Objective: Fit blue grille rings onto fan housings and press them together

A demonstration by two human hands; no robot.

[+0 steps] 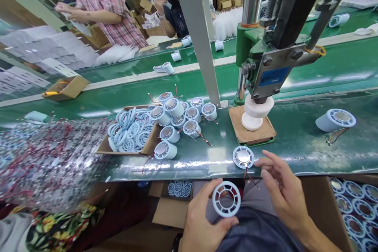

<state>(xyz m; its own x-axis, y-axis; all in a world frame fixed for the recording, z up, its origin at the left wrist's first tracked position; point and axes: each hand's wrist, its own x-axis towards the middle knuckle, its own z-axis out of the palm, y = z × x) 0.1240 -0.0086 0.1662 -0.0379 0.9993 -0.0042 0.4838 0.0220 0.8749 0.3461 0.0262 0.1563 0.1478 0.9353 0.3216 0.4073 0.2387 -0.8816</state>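
1. We have our left hand (pixel 201 222) curled around a pale blue ring (pixel 226 184) with spokes, thumb on one side and fingers on the other, in front of the table edge.
2. Our right hand (pixel 285 193) has its fingers part way spread and has hold of nothing.
3. Its fingertips are just beside a round blue disc (pixel 243 157) on the table (pixel 206 165); we cannot tell if they touch.
4. We see thin dark wires (pixel 249 178) hanging from the disc over the edge.
5. Behind it, a white block (pixel 259 106) on the press sits above a brown cardboard pad (pixel 236 124).
6. To the left, we see a pile of blue cups (pixel 173 107) beside a box (pixel 152 138) of rings.
7. The far-left heap (pixel 62 161) is blurry, but it seems to have red wires.
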